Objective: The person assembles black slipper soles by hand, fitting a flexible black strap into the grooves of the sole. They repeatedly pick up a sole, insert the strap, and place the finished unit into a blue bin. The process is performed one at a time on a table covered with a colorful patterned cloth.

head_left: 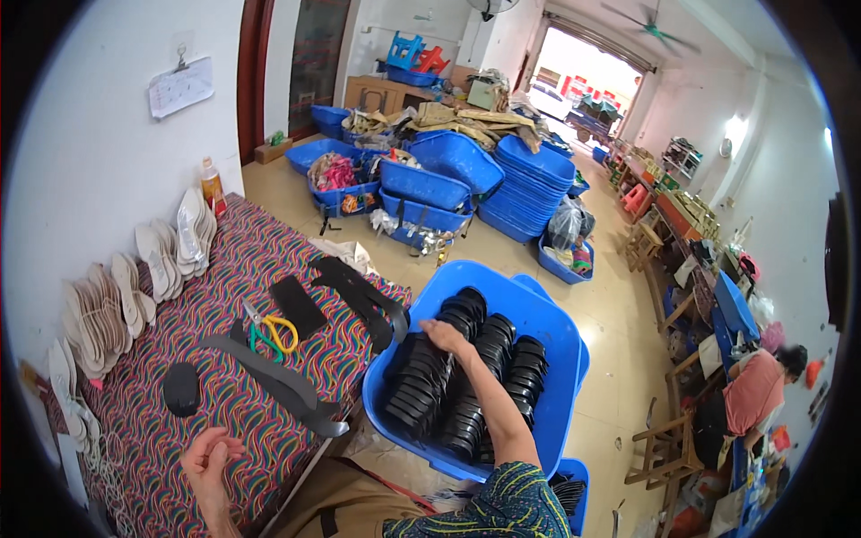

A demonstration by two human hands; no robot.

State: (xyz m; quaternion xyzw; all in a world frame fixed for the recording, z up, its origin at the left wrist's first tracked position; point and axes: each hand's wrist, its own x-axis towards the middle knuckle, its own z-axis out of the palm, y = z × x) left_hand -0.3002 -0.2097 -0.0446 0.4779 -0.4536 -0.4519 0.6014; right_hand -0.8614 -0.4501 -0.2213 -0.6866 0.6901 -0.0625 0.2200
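Note:
In a blue plastic basin [563, 377], glossy black curved pieces [417, 386] that look like slipper uppers are stacked in several rows. My right hand [443, 335] reaches in at the far end of the left row, fingers bent down around the uppers there; its fingertips are partly hidden. Over the near edge of the patterned table, my left hand [212, 455] hovers with loosely curled fingers apart, nothing visible in it. Near it lie a rounded black piece [181, 389] and a long dark strip [273, 380]. Yellow-and-green handled scissors [269, 330] rest beside a black rectangular pad [299, 307].
Pale shoe soles [94, 323] stand in bundles along the wall side of the table [238, 260]. More black strips [363, 296] lie at its far corner. Stacked blue basins [527, 188] occupy the floor beyond. A co-worker [752, 394] sits at a bench on the right.

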